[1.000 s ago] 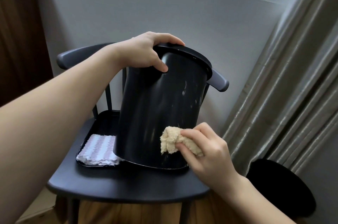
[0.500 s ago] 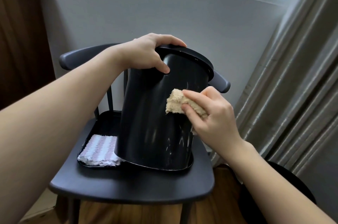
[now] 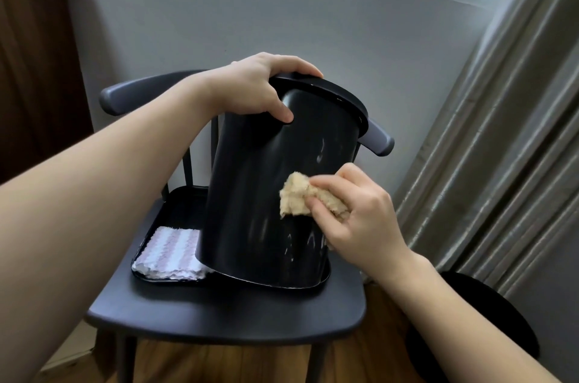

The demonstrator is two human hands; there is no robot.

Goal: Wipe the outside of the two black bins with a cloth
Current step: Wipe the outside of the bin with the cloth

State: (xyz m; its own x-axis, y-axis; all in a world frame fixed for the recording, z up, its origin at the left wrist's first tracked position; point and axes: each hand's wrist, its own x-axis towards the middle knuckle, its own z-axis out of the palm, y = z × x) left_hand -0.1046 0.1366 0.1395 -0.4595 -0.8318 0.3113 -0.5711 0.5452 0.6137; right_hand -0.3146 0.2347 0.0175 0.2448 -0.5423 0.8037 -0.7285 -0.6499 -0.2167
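A black bin (image 3: 250,194) stands tilted on a black tray (image 3: 163,276) on a dark chair. My left hand (image 3: 250,88) grips its rim at the top, thumb against the side wall. A bunched tan cloth (image 3: 297,194) is pressed to the bin's right side by my right hand (image 3: 357,213), which pinches it between fingers and thumb. Pale streaks mark the bin's wall. A second black bin (image 3: 488,313) sits on the floor at the lower right, partly hidden by my right forearm.
A folded pink-and-white striped cloth (image 3: 172,251) lies in the tray, left of the bin. The chair seat (image 3: 219,313) has a curved backrest (image 3: 131,94) behind. A grey curtain (image 3: 501,147) hangs on the right, a wall and window behind, wooden floor below.
My right hand swept the tan cloth from low on the bin up near the rim, then back down to mid-height. My left hand kept its grip on the rim.
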